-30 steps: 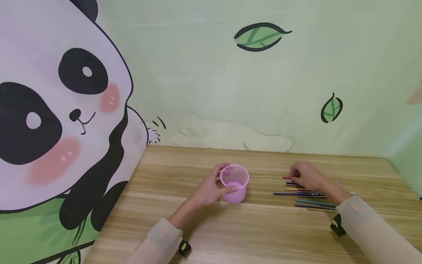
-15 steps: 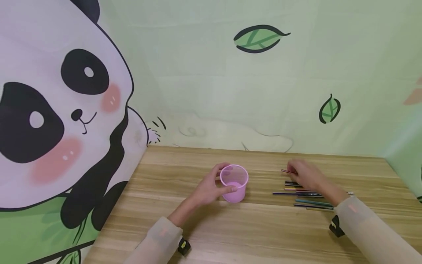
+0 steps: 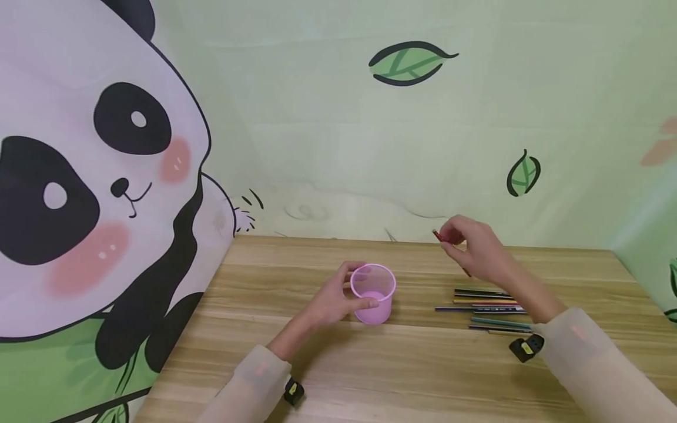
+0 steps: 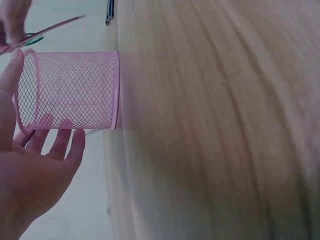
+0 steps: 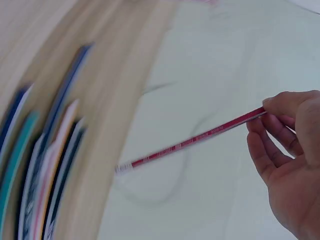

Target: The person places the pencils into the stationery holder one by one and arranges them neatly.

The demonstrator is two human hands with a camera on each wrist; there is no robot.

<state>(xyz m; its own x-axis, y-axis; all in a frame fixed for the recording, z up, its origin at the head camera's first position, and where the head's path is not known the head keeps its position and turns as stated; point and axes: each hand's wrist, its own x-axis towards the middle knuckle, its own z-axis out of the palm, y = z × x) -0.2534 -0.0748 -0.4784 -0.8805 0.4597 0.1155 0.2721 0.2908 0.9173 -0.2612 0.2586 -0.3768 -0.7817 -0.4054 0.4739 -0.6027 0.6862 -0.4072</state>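
A pink mesh pencil cup [image 3: 373,311] stands upright on the wooden table. My left hand [image 3: 331,302] holds it from the left, thumb across the near side and fingers behind; the mesh [image 4: 75,90] shows plainly in the left wrist view. My right hand [image 3: 478,249] is raised above the table's back edge, pinching a red pencil [image 3: 438,235] between thumb and fingertips. In the right wrist view, the red pencil [image 5: 195,140] is gripped near one end and slants away from the hand [image 5: 295,150].
Below the right hand, several pencils [image 3: 489,309] lie side by side on the table [image 3: 402,376], in dark, blue, teal and yellow tones. A green wall cloth [image 3: 317,117] with a panda print rises behind and at the left.
My right hand has lifted the red pencil off the table, up and slightly left, tilting it. The left hand and the pencil cup have stayed in place.
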